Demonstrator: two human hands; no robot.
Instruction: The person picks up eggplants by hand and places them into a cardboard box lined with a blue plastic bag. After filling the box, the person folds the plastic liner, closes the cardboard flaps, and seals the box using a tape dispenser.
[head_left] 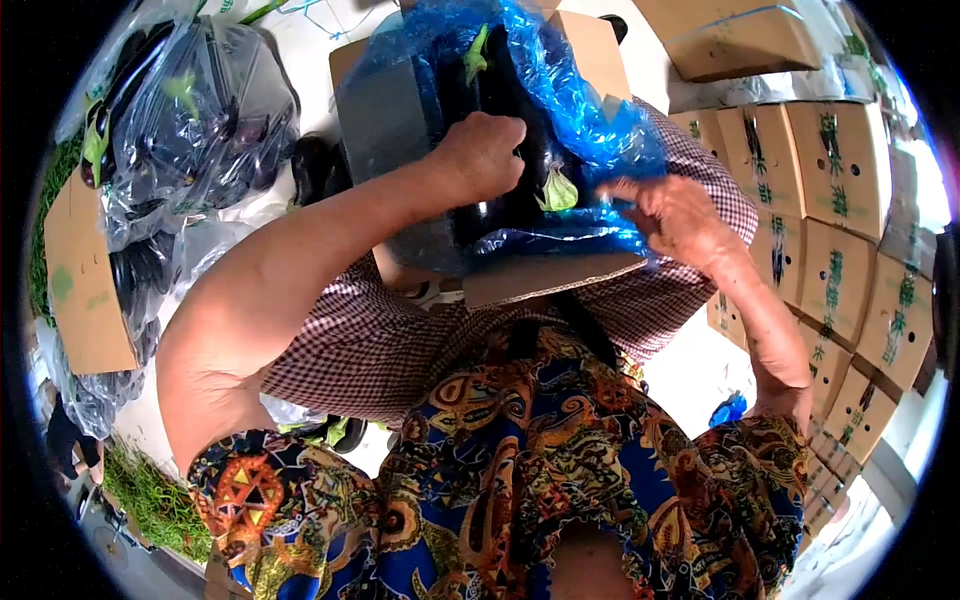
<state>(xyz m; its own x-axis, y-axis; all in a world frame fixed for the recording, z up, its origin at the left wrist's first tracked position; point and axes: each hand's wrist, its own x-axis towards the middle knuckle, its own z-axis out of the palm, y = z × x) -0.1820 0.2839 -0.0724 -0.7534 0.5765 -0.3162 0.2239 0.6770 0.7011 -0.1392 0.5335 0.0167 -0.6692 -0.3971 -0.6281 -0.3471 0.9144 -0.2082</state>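
An open cardboard box (553, 279) stands in front of me between my knees, lined with crinkled blue plastic film (585, 110). Dark, glossy eggplants (505, 85) lie inside, two of them showing green stem caps. My left hand (482, 157) is over the eggplants with its fingers curled closed; whatever is in them, if anything, is hidden. At the box's right side, my right hand (675, 215) is beside the blue film, its fingers partly stretched out and slightly blurred. Whether those fingertips touch the film I cannot make out.
Clear plastic bags of eggplants (200, 110) lie on the left, near another open carton (85, 280). Stacked cardboard boxes (835, 165) line the right side. Another box (725, 35) stands at the back right. Long green vegetables (155, 500) are piled at lower left.
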